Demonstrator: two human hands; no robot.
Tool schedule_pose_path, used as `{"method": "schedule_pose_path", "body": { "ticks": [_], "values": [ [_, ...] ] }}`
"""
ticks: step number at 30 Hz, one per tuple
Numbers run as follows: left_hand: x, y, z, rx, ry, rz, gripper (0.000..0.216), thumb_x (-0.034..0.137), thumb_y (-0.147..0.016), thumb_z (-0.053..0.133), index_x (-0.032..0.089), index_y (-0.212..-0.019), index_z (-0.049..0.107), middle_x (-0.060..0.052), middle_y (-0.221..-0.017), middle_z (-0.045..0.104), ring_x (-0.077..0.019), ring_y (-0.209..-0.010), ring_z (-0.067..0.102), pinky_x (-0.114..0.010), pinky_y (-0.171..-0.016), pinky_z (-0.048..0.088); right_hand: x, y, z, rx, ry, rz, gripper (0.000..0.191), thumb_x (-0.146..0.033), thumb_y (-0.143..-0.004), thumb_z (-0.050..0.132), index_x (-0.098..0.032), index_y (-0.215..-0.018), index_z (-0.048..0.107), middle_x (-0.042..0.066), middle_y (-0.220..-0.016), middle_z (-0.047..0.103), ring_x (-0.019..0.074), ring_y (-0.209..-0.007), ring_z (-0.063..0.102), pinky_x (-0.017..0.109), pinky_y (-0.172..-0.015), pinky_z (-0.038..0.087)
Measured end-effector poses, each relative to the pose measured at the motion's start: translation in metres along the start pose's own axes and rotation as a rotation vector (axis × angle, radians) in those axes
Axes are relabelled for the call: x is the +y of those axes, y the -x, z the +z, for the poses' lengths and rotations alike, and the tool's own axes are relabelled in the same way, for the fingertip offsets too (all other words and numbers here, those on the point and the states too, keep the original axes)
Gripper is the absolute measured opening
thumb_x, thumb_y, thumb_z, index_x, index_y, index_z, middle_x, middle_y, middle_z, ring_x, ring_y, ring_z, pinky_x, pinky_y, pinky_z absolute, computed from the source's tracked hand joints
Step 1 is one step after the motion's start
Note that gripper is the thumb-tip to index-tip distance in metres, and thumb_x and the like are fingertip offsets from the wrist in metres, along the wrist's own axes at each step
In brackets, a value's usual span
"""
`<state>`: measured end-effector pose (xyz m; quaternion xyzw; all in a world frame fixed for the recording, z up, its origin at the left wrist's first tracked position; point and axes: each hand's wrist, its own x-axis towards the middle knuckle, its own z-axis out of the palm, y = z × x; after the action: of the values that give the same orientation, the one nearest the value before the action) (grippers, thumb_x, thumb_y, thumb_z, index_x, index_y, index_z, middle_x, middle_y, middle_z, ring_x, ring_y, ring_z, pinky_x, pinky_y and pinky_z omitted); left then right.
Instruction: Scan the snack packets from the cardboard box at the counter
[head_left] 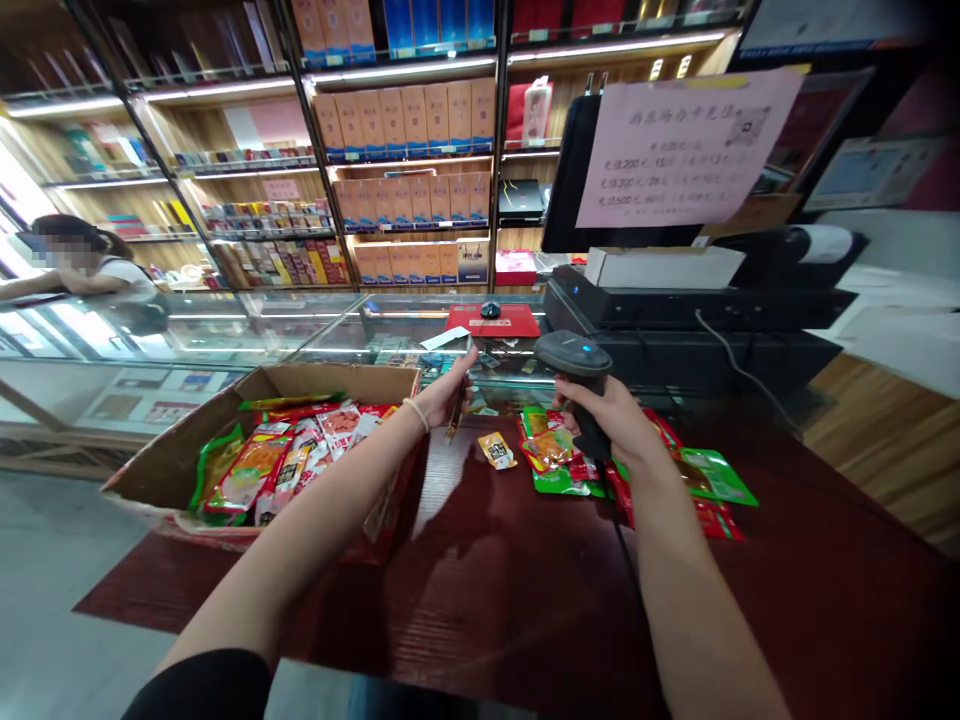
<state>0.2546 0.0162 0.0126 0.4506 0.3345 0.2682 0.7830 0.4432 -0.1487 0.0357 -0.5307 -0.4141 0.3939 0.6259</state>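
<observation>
My right hand (pixel 611 415) is wrapped round the handle of a black barcode scanner (pixel 574 352), whose head points to the left and whose cord runs down over the table. Facing it, my left hand (pixel 446 392) pinches a thin snack packet (pixel 454 412), seen almost edge-on, so its print is hidden. A small yellow-and-white snack packet (pixel 496 451) lies on the table between the hands. Under and beside my right hand are several red and green snack packets (pixel 559 482). At the left stands an open cardboard box (pixel 180 455) full of colourful snack packets (pixel 259 465).
The dark red table (pixel 480 600) meets a glass display counter (pixel 352 335) with a red mouse pad (pixel 517 320) and mouse (pixel 490 310). A monitor (pixel 566 190) carrying a pink notice (pixel 675 150) stands at right. Another person (pixel 112 270) leans on the counter at far left.
</observation>
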Motion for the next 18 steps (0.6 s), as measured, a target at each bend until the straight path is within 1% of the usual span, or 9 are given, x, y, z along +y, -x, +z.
{"method": "schedule_pose_path", "body": {
  "ticks": [2,4,6,7,9,11,14,18],
  "values": [
    [-0.005,0.0,-0.001,0.025,-0.011,0.025,0.036,0.032,-0.067,0.078,0.021,-0.09,0.053,0.006,-0.063,0.054,-0.0067,-0.045,0.052,-0.016,-0.04,0.036,0.002,-0.002,0.0,-0.007,0.007,-0.011,0.036,-0.045,-0.07,0.078,-0.019,-0.088,0.061,-0.001,-0.071,0.064,0.0091,-0.043,0.053,0.021,-0.038,0.041],
    [-0.008,-0.002,-0.001,0.007,0.02,0.007,0.026,0.022,-0.07,0.07,0.019,-0.091,0.056,0.003,-0.066,0.06,-0.0092,-0.051,0.057,-0.019,-0.047,0.045,0.005,0.0,0.001,-0.01,0.04,-0.023,0.036,-0.046,-0.07,0.077,-0.019,-0.086,0.061,-0.001,-0.07,0.064,0.0094,-0.043,0.053,0.021,-0.038,0.041],
    [-0.01,-0.005,-0.001,-0.053,0.061,-0.005,0.016,0.02,-0.075,0.064,0.016,-0.09,0.06,-0.003,-0.072,0.067,-0.0131,-0.06,0.063,-0.024,-0.057,0.052,0.011,0.003,0.001,-0.026,0.093,-0.016,0.034,-0.047,-0.07,0.077,-0.019,-0.082,0.061,0.0,-0.068,0.064,0.0101,-0.043,0.053,0.022,-0.039,0.041],
    [-0.011,-0.006,-0.002,-0.086,0.068,0.015,0.014,0.02,-0.076,0.063,0.014,-0.089,0.062,-0.006,-0.076,0.069,-0.0147,-0.064,0.065,-0.026,-0.062,0.054,0.015,0.006,0.0,-0.048,0.116,-0.002,0.034,-0.047,-0.071,0.077,-0.019,-0.08,0.061,0.0,-0.067,0.064,0.0105,-0.043,0.053,0.022,-0.039,0.041],
    [-0.013,-0.01,-0.003,-0.133,0.054,0.094,0.015,0.02,-0.077,0.065,0.012,-0.09,0.066,-0.008,-0.081,0.072,-0.0164,-0.07,0.067,-0.028,-0.068,0.054,0.025,0.011,-0.003,-0.101,0.145,0.042,0.032,-0.047,-0.073,0.075,-0.019,-0.077,0.061,0.001,-0.064,0.064,0.0111,-0.043,0.053,0.023,-0.039,0.041],
    [-0.016,-0.013,-0.005,-0.149,0.017,0.171,0.018,0.021,-0.076,0.07,0.012,-0.091,0.069,-0.008,-0.085,0.073,-0.0168,-0.074,0.068,-0.029,-0.074,0.054,0.034,0.014,-0.007,-0.15,0.187,0.094,0.032,-0.048,-0.075,0.074,-0.019,-0.074,0.06,0.0,-0.056,0.062,0.0117,-0.042,0.052,0.023,-0.039,0.041],
    [-0.021,-0.019,-0.01,-0.098,-0.019,0.249,0.022,0.023,-0.073,0.075,0.012,-0.092,0.07,-0.007,-0.087,0.074,-0.017,-0.079,0.068,-0.03,-0.078,0.053,0.038,0.016,-0.014,-0.203,0.299,0.166,0.032,-0.048,-0.075,0.073,-0.02,-0.074,0.06,-0.002,-0.045,0.057,0.0129,-0.037,0.05,0.024,-0.037,0.04],
    [-0.019,-0.021,-0.015,0.024,-0.025,0.316,0.028,0.023,-0.07,0.079,0.013,-0.094,0.069,-0.007,-0.089,0.074,-0.0173,-0.081,0.068,-0.031,-0.079,0.054,0.029,0.017,-0.022,-0.258,0.382,0.208,0.03,-0.047,-0.075,0.074,-0.02,-0.08,0.061,-0.002,-0.045,0.057,0.0132,-0.036,0.05,0.023,-0.035,0.04]
  ]
}}
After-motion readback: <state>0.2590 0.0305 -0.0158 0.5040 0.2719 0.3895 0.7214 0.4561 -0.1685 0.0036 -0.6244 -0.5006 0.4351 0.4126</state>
